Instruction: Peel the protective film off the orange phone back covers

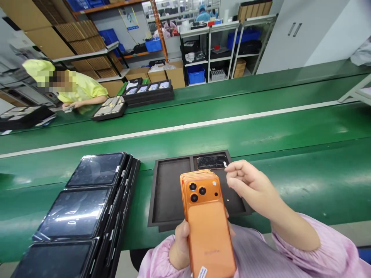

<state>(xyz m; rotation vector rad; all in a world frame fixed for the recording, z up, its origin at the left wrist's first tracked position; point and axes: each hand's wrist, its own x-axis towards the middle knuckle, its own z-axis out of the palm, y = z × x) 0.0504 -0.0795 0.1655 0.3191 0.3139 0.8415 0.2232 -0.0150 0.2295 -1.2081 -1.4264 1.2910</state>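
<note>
My left hand (181,247) grips a stack of orange phones (207,220). My right hand (249,185) hovers loosely curled, holding nothing, above the black tray (168,193).

Green conveyor belt (261,127) with a white stripe (174,129) along its length, crossing the whole view. Beyond the belt: white metal shelving (223,46) with blue bins (196,74), cardboard boxes (166,73) on the floor, orange-framed racking (158,27), a grey cabinet (304,31) at far right. Even overhead light, glare on the belt.
</note>
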